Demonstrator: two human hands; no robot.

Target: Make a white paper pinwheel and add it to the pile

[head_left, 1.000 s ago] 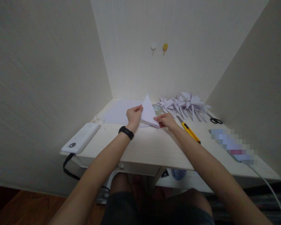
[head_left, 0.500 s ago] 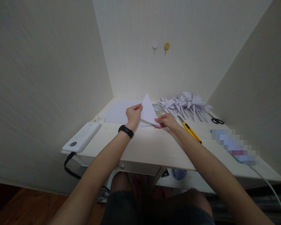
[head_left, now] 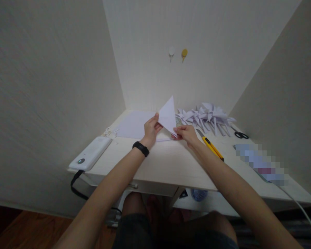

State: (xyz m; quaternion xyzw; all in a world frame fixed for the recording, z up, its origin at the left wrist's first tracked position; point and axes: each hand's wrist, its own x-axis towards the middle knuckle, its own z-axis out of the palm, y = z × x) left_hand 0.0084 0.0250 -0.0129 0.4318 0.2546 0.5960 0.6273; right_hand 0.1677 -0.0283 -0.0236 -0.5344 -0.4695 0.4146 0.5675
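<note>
A white sheet folded into a triangle is held up above the desk, its tip pointing up and to the right. My left hand, with a black band on the wrist, pinches the triangle's left corner. My right hand pinches its lower right corner. Both hands are closed on the paper. A flat white sheet lies on the desk behind my left hand.
A pile of folded white paper pieces sits at the back right, with black scissors beside it. A yellow utility knife lies right of my right hand. A white power bank rests at the left edge. Walls enclose three sides.
The folded triangle has been lifted off the desk and tilted, its tip now higher and further right. Both hands rose slightly with it.
</note>
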